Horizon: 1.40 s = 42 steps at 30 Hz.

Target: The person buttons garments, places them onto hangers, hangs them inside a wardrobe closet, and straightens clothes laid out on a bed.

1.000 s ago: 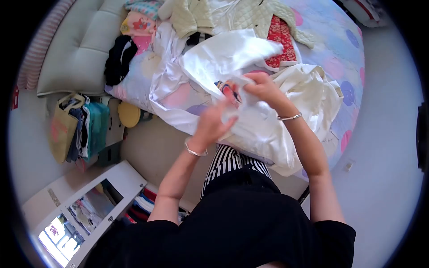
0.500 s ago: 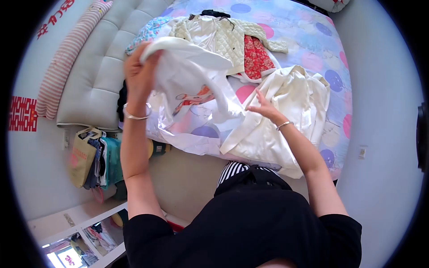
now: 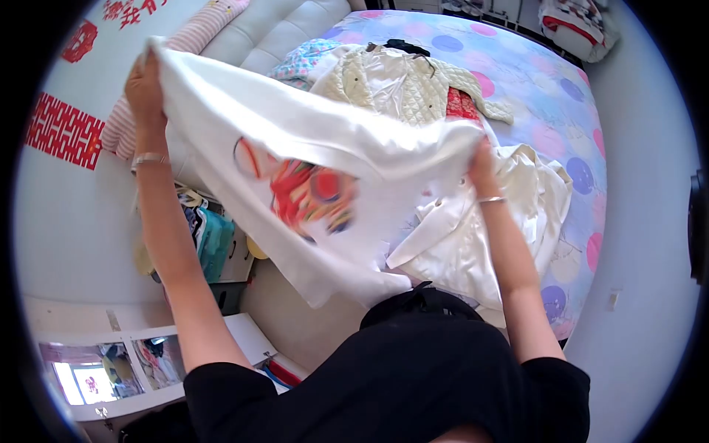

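A white garment with a colourful print (image 3: 221, 111) is stretched in the air between my hands, its lower part hanging down to my waist. My left hand (image 3: 145, 90), raised at the upper left, is closed on one corner of it. At the other end my right hand (image 3: 481, 171), partly blurred, grips the garment's edge. Behind and below lie a cream satin jacket (image 3: 528, 199), a quilted cream jacket (image 3: 421, 92) and a piece of red patterned cloth (image 3: 461, 105) on the bed.
The bed (image 3: 524, 88) has a dotted sheet. A padded headboard (image 3: 273, 29) and a striped bolster (image 3: 203, 26) are at the upper left. Bags of clothes (image 3: 214, 244) hang beside a white cabinet (image 3: 255, 336) with mirrored panels at the lower left.
The white garment has gone from bunched to spread wide. My left hand has moved up and left; my right hand, open half a second ago, has closed on the garment's other end.
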{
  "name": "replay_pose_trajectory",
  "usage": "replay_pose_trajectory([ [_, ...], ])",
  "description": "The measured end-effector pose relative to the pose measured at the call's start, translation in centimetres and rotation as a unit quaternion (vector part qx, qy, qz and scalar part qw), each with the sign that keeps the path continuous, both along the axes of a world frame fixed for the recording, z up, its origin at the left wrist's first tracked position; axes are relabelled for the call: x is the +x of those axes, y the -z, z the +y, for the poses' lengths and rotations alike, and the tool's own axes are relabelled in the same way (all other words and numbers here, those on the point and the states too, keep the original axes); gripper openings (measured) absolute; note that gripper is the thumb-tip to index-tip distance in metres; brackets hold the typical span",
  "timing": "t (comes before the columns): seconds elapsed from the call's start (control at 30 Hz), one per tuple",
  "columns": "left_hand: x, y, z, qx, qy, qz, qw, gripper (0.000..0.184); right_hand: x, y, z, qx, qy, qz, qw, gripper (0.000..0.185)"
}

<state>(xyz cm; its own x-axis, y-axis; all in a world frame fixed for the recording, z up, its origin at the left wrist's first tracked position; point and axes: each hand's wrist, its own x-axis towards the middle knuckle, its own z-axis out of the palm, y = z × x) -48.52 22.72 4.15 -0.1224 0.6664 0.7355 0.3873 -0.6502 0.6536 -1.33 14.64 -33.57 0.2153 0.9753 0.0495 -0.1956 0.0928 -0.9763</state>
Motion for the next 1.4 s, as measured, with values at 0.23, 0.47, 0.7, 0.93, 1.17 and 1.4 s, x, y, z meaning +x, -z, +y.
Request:
replay_pose_trajectory([
  [0.23, -3.5, 12.5, 8.3, -0.193, -0.029, -0.02, 0.981, 0.021, 11.1, -15.4, 5.7, 0.006, 0.134, 0.166, 0.977, 0.023],
  [0.47, -5.4, 23.2, 12.4, -0.274, -0.004, -0.02, 0.962, 0.014, 13.3, -10.0, 4.9, -0.068, 0.112, 0.139, 0.982, 0.025],
  [0.7, -8.1, 17.8, 4.9, -0.345, 0.157, 0.001, 0.925, 0.018, 10.0, -11.0, -6.8, -0.155, -0.093, 0.02, 0.983, 0.03],
  [0.93, -8.1, 11.6, 15.9, -0.217, -0.019, 0.255, 0.942, 0.041, 4.9, -17.8, -2.6, -0.1, -0.05, 0.173, 0.979, 0.039],
  [1.17, 1.8, 26.7, 29.0, -0.087, -0.207, 0.306, 0.925, 0.049, 1.3, 0.1, 8.9, -0.21, 0.106, -0.157, 0.959, 0.038],
  [1.4, 12.4, 50.8, 1.4, -0.38, 0.403, 0.233, 0.8, 0.03, -7.2, 9.5, -6.9, -0.276, -0.052, 0.031, 0.959, 0.025],
])
